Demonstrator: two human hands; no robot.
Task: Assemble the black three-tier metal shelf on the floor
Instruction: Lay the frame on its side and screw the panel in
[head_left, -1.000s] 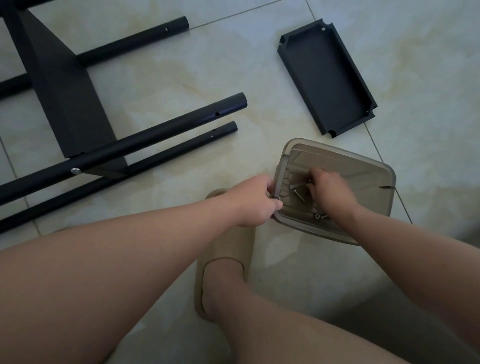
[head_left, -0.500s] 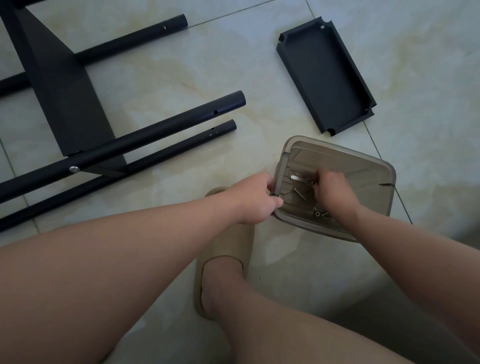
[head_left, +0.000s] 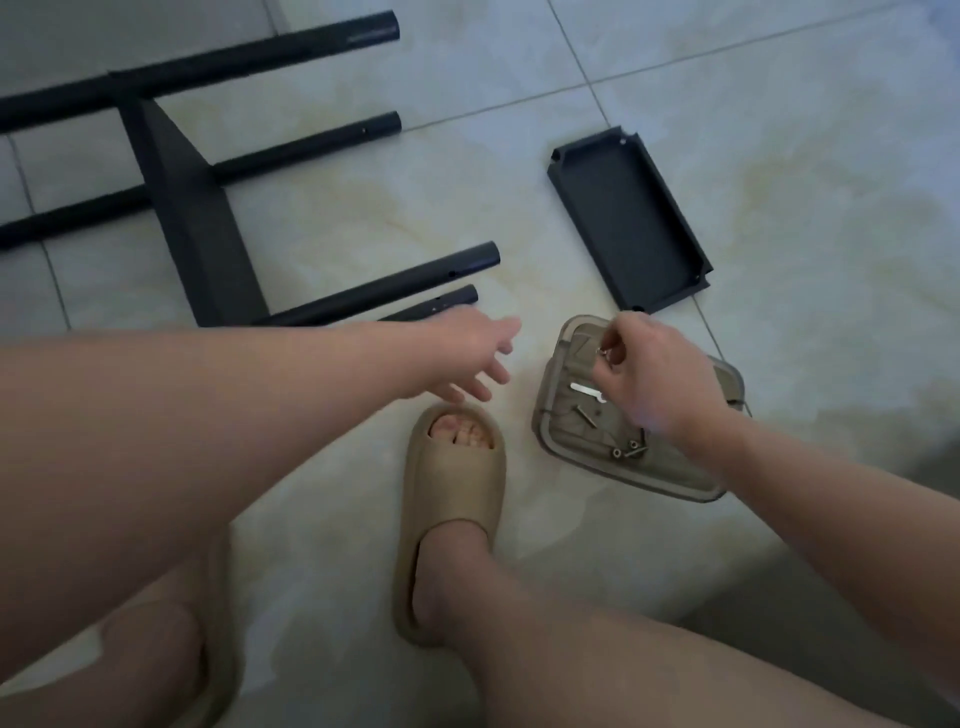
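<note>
Head view: slipper (head_left: 457, 499) beside tray (head_left: 550, 415).

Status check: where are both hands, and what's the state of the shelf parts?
Left hand open, off the container. Right hand pinching small hardware above it. Shelf frame partly built, loose tray on floor. Nothing in the way.

Frame (head_left: 197, 228): far left, on floor (head_left: 805, 130)
Tray (head_left: 631, 221): far right of frame
Container (head_left: 571, 447): near tray, holding screws (head_left: 626, 449)
</note>
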